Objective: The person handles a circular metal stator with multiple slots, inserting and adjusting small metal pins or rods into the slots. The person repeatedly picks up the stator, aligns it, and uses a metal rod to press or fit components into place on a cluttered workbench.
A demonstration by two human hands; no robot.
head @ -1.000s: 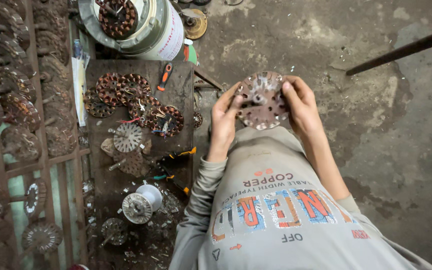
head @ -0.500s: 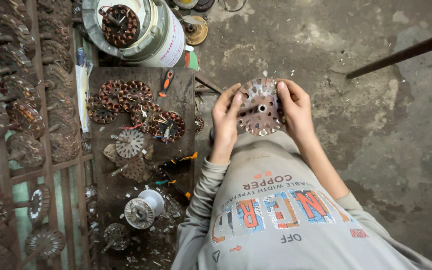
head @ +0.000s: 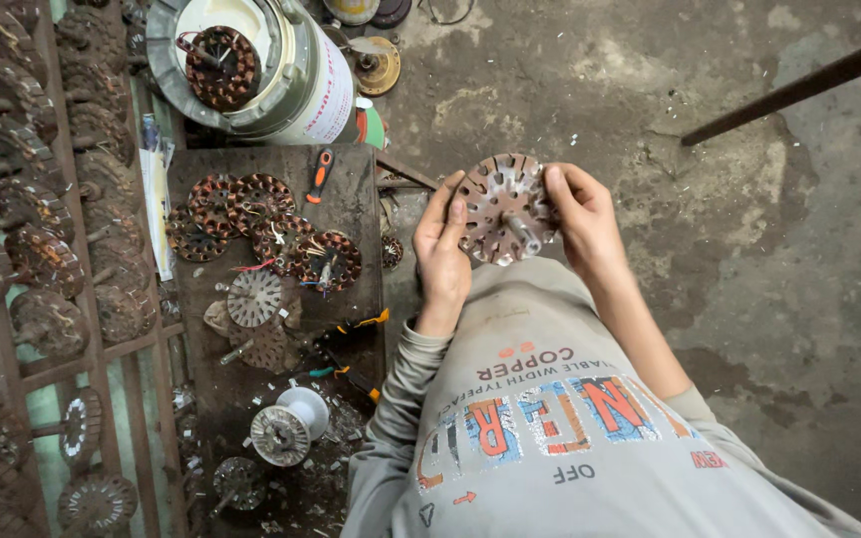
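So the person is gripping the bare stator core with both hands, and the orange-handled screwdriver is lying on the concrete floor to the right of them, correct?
Not quite. The left hand and right hand do hold the bare stator core from either side, but the orange-handled screwdriver is not on the floor at the right. The head view shows it lying on the dark work board to the person's left, beside the wound copper coils.

Dull, rusted metal on the slotted stator core (head: 503,207), matt and pitted. Glossy copper wire on the wound coils (head: 263,224). Dark, worn wood on the desk (head: 356,179), scuffed and greasy. Rough, stained concrete floor (head: 650,90). Soft grey cloth on the sweatshirt (head: 550,418). Smooth white plastic spool (head: 303,410).
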